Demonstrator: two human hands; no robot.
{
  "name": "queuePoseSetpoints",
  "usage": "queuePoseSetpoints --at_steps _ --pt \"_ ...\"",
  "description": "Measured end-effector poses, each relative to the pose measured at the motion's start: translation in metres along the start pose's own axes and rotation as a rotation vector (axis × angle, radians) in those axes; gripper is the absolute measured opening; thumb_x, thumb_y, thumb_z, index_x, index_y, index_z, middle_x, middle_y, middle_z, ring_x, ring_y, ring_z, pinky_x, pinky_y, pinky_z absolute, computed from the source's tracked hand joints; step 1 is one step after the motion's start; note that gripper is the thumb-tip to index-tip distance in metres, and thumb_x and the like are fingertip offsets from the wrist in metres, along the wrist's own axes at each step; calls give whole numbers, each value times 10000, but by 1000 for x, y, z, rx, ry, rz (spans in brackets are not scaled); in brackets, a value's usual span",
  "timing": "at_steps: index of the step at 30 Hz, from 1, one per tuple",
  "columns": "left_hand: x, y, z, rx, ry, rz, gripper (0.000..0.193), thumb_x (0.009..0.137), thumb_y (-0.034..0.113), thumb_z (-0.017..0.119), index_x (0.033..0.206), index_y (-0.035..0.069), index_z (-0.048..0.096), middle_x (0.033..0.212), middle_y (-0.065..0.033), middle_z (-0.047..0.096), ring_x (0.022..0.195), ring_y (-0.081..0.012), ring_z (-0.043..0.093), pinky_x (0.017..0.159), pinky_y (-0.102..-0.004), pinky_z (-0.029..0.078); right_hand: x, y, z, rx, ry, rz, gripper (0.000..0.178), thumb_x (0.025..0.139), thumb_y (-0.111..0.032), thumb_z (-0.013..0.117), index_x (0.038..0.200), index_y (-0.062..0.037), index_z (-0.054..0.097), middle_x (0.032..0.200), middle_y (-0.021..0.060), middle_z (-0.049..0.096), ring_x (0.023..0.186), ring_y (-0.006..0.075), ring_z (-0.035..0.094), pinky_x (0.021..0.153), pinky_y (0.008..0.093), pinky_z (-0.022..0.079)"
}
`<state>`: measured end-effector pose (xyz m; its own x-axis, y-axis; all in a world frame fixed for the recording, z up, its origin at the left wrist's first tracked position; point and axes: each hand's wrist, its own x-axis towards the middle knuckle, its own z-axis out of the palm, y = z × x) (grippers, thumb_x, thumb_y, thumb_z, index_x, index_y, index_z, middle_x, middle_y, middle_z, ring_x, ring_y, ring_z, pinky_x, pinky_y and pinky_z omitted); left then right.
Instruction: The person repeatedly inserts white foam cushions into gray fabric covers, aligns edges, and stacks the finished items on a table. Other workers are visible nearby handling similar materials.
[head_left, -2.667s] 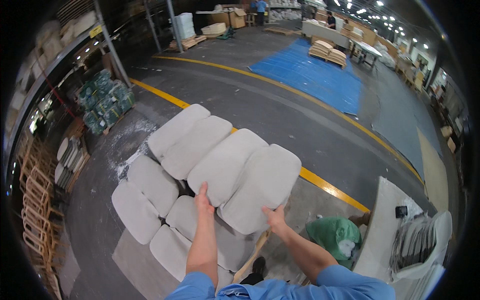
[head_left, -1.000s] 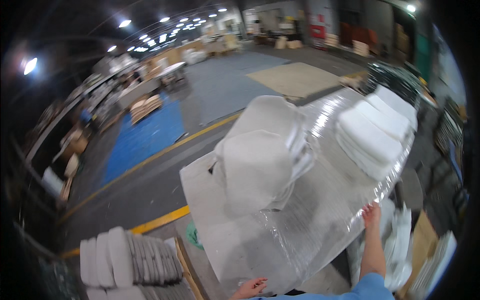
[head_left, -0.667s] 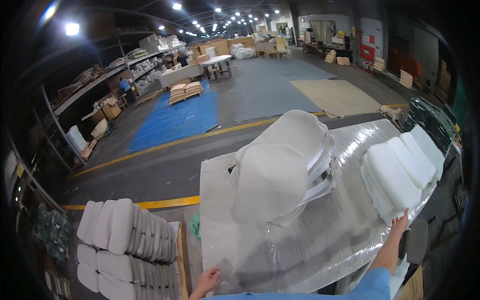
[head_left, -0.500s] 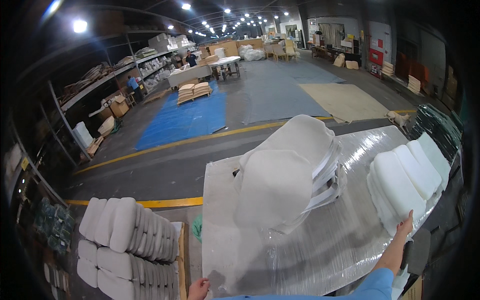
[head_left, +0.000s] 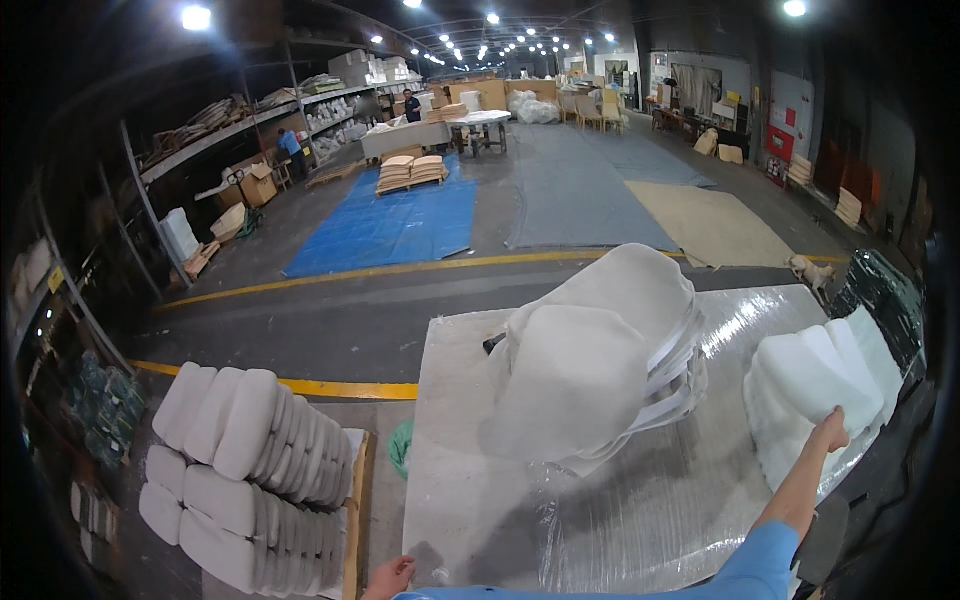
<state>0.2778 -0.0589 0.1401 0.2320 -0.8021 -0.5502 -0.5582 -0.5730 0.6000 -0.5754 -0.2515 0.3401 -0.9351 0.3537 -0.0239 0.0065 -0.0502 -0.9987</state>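
Note:
On the right of the plastic-covered table [head_left: 600,540] lies a stack of white padding sheets [head_left: 778,450]. My right hand [head_left: 829,432] is closed on the near edge of a curved white foam pad [head_left: 795,375] on this stack. My left hand [head_left: 391,578] rests low at the table's near left corner, its fingers curled, with nothing visible in them. Mid-table stands a taller pile of off-white, rounded seat-shaped sheets [head_left: 570,385], apart from both hands. A small black object [head_left: 493,344] shows at this pile's left side.
Left of the table, grey-white cushions [head_left: 250,430] are stacked on a wooden pallet [head_left: 357,510]. Something green [head_left: 400,447] lies between pallet and table. A dark plastic-wrapped bundle [head_left: 880,300] stands at far right. Beyond, a dog [head_left: 812,272] is on the floor; two people work near the shelves [head_left: 200,155].
My right hand has moved forward and slightly right, from the stack's near edge up to the foam pad, and closed on it. The left hand stays low by the table corner.

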Motion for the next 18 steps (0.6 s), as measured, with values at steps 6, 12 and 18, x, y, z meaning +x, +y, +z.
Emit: queuePoseSetpoints --at_steps 6,12,18 --pt "-7 -30 -12 60 193 322 380 968 323 635 1288 126 693 962 -194 753 934 -300 739 826 -432 568 -10 -101 -65 192 -139 -642 598 803 -209 791 1290 61 573 1187 194 696 1022 296 682 928 379 518" --pt "12 -50 -12 -65 77 393 384 997 267 620 1287 20 669 1117 -223 736 1064 -322 703 936 -428 540 -79 -189 -181 123 -930 -898 472 793 -106 659 1250 -20 579 1029 54 663 892 146 623 795 284 504" --pt "-27 56 -68 -138 -37 657 504 931 295 717 1363 57 612 1211 -142 687 1114 -292 668 900 -367 558 -320 -150 -279 -535 -1423 -1100 485 639 -71 717 1115 -44 631 853 206 706 843 382 712 774 454 539"
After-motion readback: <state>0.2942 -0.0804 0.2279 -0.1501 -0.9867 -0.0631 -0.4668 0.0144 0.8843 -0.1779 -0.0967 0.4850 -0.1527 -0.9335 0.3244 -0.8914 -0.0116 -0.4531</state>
